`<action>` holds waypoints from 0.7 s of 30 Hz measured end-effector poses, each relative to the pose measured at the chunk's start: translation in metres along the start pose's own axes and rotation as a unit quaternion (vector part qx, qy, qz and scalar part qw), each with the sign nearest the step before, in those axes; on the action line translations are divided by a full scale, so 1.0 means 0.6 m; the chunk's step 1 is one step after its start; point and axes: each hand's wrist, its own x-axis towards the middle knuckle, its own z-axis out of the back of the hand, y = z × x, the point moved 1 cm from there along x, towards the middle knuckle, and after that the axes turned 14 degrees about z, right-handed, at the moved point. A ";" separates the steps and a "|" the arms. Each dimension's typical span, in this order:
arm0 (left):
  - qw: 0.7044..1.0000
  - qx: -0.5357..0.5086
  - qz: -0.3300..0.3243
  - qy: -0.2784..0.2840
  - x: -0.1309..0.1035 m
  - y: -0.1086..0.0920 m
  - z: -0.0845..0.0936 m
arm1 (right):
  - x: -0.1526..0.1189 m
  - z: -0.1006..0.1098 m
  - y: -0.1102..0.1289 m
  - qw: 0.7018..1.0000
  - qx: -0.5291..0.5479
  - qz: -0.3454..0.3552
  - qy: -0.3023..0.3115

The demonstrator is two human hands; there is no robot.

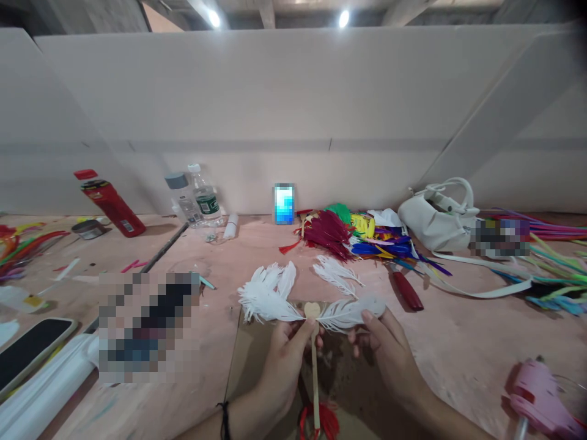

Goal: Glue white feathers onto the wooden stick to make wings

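My left hand (287, 357) pinches a thin wooden stick (315, 382) just below its heart-shaped top (312, 310). A red tassel (328, 418) is at the stick's lower end. My right hand (394, 351) grips the outer end of a white feather (342, 313), whose inner end meets the stick beside the heart. On the other side, white feathers (270, 296) spread leftward from near the heart; whether they are fixed to it I cannot tell. Both hands are over a brown cardboard sheet (241, 360). More white feathers (337, 273) lie just beyond it.
Colourful feathers (328, 233) are heaped at the back, near a white handbag (435, 220). A red-handled tool (406, 291) lies right of the cardboard; a pink glue gun (541, 394) is nearer. Bottles (206, 198) and a phone (34, 351) are on the left.
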 end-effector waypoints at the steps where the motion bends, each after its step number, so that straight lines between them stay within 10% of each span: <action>1: 1.000 0.004 0.002 0.005 0.000 0.000 0.000 | 0.000 0.000 -0.002 1.000 -0.024 -0.010 -0.001; 14: 0.998 0.018 0.028 0.060 -0.009 -0.004 -0.004 | 0.041 0.029 -0.005 0.994 -0.027 -0.015 -0.103; 21: 0.999 0.030 0.007 -0.007 -0.009 -0.010 -0.004 | 0.037 0.020 0.012 0.995 0.054 0.027 -0.079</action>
